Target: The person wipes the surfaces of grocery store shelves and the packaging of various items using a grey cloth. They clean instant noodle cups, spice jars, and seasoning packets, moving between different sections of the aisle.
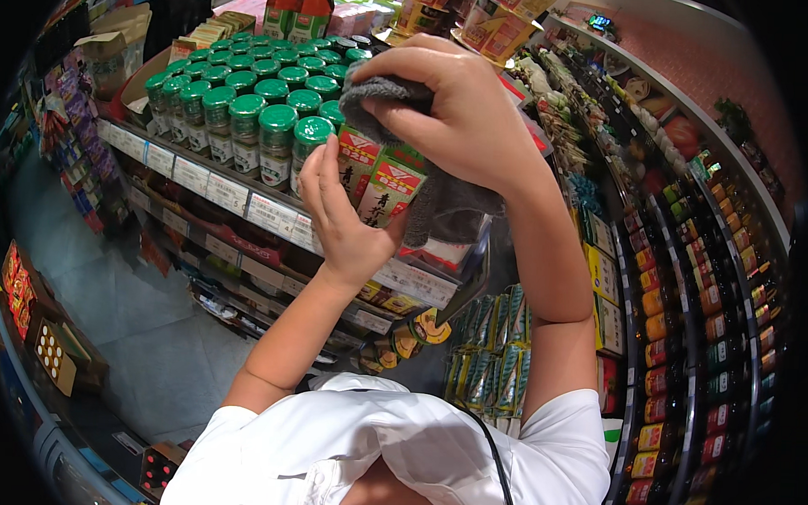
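Observation:
My right hand (449,107) grips a dark grey cloth (386,95) beside the green-capped jars; part of the cloth hangs down behind the small boxes. Below it, my left hand (348,224) is around the lower part of small green and red boxes (393,185) at the shelf's front corner. Its fingers reach up next to the nearest green-capped jar (313,132). Rows of similar spice jars (245,113) stand to the left on the top shelf. Whether the boxes are lifted or rest on the shelf, I cannot tell.
A strip of price labels (206,182) edges the shelf. Two bottles of reddish liquid (312,12) stand at the back. Stacked tubs (499,25) rise near my right hand. Shelves of bottles (658,328) curve along the right. Open cartons (57,354) sit at the lower left.

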`<act>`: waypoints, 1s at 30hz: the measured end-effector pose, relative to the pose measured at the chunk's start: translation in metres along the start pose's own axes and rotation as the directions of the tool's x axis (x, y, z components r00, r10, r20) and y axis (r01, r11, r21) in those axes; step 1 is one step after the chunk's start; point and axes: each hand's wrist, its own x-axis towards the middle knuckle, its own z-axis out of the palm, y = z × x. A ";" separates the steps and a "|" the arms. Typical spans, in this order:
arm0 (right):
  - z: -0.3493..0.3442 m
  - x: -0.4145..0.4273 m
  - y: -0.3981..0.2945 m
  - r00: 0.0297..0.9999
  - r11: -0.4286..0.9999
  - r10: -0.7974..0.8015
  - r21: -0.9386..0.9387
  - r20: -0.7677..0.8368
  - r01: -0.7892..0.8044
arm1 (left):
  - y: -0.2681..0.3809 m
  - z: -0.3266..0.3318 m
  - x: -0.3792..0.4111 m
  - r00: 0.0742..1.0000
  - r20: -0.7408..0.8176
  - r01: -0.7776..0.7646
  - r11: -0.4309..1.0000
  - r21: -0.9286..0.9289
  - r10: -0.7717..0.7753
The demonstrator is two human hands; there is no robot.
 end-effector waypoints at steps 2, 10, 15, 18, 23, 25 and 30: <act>0.002 -0.001 -0.002 0.996 0.999 0.031 0.010 0.087 -0.032 | -0.002 0.001 -0.001 1.000 -0.003 -0.022 1.000 0.019 0.022; -0.014 -0.021 -0.001 0.983 0.993 0.114 -0.005 0.142 -0.114 | 0.004 0.006 0.001 0.999 0.028 -0.022 0.999 0.048 0.021; -0.026 -0.039 -0.002 0.976 0.983 0.170 0.039 0.136 -0.177 | 0.007 0.008 0.000 0.999 0.033 0.014 0.998 0.063 -0.016; -0.033 -0.049 0.001 0.966 0.978 0.202 0.021 0.161 -0.208 | 0.004 0.008 -0.001 0.999 0.028 0.023 0.998 0.050 -0.025; -0.047 -0.057 0.005 0.951 0.968 0.219 0.069 0.220 -0.239 | 0.001 0.004 -0.002 0.998 0.034 0.058 0.996 0.069 -0.060; -0.061 -0.054 0.006 0.935 0.967 0.231 0.041 0.268 -0.251 | 0.003 0.001 -0.001 0.997 0.030 0.067 0.994 0.090 -0.069; -0.076 -0.031 0.016 0.958 0.959 0.268 0.064 0.104 -0.275 | 0.020 -0.011 0.020 0.998 0.035 -0.059 0.981 0.187 0.054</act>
